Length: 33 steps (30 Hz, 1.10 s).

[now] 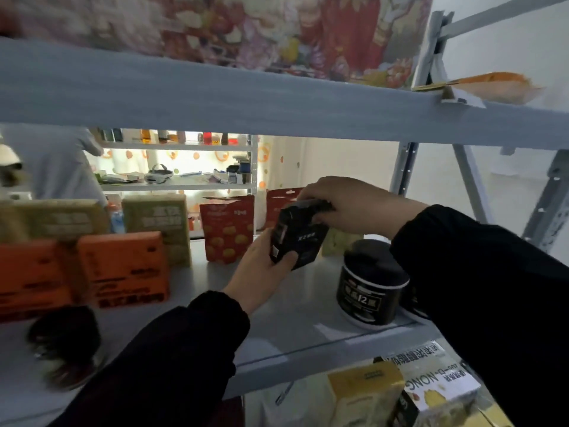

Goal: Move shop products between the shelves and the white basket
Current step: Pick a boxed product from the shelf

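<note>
Shelf (277,322): one black box (303,238), two hands (255,269) (354,208)

Shelf (277,318) with orange boxes (123,269), pouches (226,231), black tub (369,288)

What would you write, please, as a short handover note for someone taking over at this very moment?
Left hand: grips the lower end of the black box.
Right hand: grips its top end.
The box is tilted, held above the grey shelf, left of the black jar and in front of the red pouches. The orange boxes stand on the left.
Done: the box is in hand; whether it is coming or going cannot be told.
Left: set it down or carry it off. The white basket is out of view.
</note>
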### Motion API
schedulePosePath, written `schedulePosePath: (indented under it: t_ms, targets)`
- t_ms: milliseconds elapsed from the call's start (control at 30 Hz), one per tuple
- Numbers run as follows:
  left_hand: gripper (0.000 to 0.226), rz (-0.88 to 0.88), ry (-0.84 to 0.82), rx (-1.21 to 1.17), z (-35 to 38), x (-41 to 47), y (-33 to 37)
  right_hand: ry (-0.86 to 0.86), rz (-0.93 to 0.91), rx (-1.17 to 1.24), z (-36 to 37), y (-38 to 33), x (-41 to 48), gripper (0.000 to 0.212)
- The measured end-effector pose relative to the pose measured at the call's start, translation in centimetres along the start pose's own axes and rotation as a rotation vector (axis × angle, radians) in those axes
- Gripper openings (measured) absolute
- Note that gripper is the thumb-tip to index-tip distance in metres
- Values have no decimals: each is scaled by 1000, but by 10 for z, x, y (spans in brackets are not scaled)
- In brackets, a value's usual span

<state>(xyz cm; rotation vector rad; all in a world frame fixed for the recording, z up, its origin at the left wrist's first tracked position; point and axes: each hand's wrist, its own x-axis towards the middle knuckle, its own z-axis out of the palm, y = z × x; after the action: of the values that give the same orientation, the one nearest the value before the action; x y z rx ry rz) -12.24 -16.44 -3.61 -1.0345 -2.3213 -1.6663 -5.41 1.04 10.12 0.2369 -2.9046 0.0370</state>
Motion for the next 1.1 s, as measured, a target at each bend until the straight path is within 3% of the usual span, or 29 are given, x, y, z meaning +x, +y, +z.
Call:
schedulePosePath:
  t_ms: [133,300,433,567,733,800,867,1000,1100]
  targets:
    - [27,-130,115,-143,-22,-25,-25,147,35,178,46,-41,7,45]
    - [23,-246,222,-293,-38,-40,-40,333,351,737,119,-67,9,92]
    - [25,-283,211,-331,-46,-44,-44,316,454,1047,167,-81,1,56]
    - [28,-230,163,-206,-44,-45,-52,395,477,1291,196,-76,-7,67]
    - [54,-123,191,-107,-42,-39,-61,461,465,1529,198,-74,-8,34]
    - [51,-93,203,-77,-42,-36,-65,436,463,1636,196,-74,-10,45]
    - [52,-75,88,-83,-42,-40,-61,407,452,1729,195,-70,-12,56]
    - [71,-90,-166,-207,-41,-48,-56,381,415,1606,198,-65,-12,37]
    - [65,-115,-203,-230,-42,-51,-51,346,403,1577,206,-67,-6,62]
